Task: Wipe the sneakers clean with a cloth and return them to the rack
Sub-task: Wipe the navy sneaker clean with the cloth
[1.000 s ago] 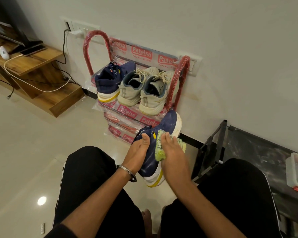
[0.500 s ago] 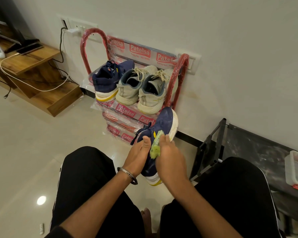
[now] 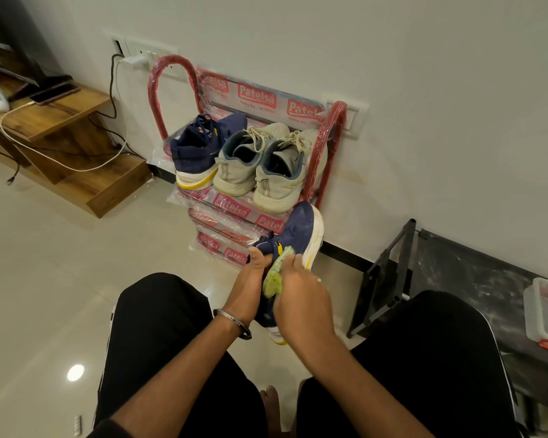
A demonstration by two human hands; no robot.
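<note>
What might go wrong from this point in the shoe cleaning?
The navy sneaker is held in the air by the left hand alone while the right hand rubs the green cloth on it; it may slip. The rack's top shelf leaves little room for its return.

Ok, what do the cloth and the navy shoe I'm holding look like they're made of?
Cloth: seemingly soft microfibre or terry; fuzzy, matte yellow-green, bunched under the right hand.
Navy shoe: apparently knit or mesh fabric upper, matte; white, likely foam sole with yellow trim.
</note>
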